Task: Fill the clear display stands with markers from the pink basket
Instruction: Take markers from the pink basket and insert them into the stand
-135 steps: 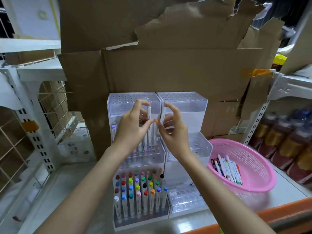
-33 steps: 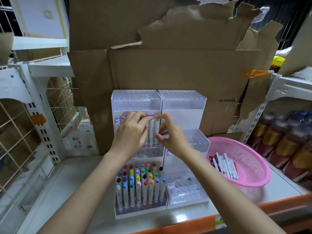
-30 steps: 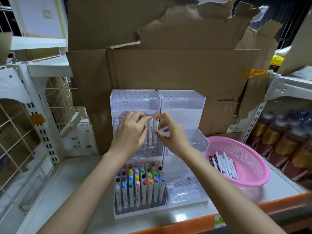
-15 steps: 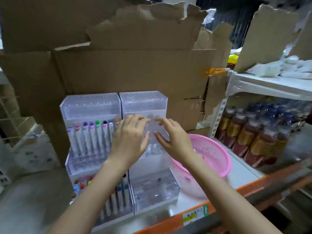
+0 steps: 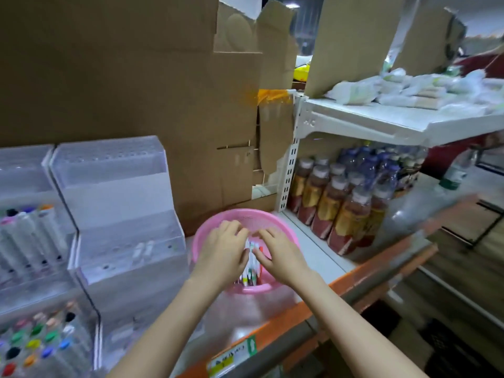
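Closest in, both hands reach down into the pink basket [image 5: 253, 289]. The left hand [image 5: 222, 253] and right hand [image 5: 278, 253] sit side by side with fingers bent over the loose markers [image 5: 253, 266] lying at its bottom. I cannot tell whether either has actually pinched one, as the fingertips are hidden and blurred. A small bundle of markers lies there unplaced. Further left, the left display stand [image 5: 24, 159] has its low tier packed with coloured caps and a row standing in the middle tier, while its top tier looks bare. The right display stand [image 5: 114, 184] beside it appears almost wholly unfilled. I judge the job under halfway. Cardboard [image 5: 136, 77] backs it all.
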`<control>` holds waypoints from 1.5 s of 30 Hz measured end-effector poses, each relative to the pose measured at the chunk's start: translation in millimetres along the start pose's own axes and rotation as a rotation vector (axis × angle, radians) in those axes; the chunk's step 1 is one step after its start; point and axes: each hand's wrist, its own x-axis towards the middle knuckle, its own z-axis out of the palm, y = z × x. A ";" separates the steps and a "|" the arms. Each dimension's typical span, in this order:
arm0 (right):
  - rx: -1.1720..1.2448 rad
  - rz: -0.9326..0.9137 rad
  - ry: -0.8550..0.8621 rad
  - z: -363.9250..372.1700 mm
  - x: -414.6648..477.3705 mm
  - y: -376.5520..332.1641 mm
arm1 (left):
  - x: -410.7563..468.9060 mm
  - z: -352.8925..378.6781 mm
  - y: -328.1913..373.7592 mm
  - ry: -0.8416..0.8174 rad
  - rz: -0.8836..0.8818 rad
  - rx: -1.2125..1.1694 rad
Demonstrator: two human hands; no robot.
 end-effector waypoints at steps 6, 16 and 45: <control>-0.074 -0.001 -0.236 15.1 28.3 21.0 | 12.5 43.1 -4.9 -0.403 -0.262 0.112; -0.067 0.030 -0.350 38.2 58.7 25.8 | 26.4 72.3 -13.6 -0.476 -0.537 -0.044; 0.216 0.172 -0.234 40.0 60.7 35.7 | 48.8 85.7 -11.3 -0.397 -0.735 -0.263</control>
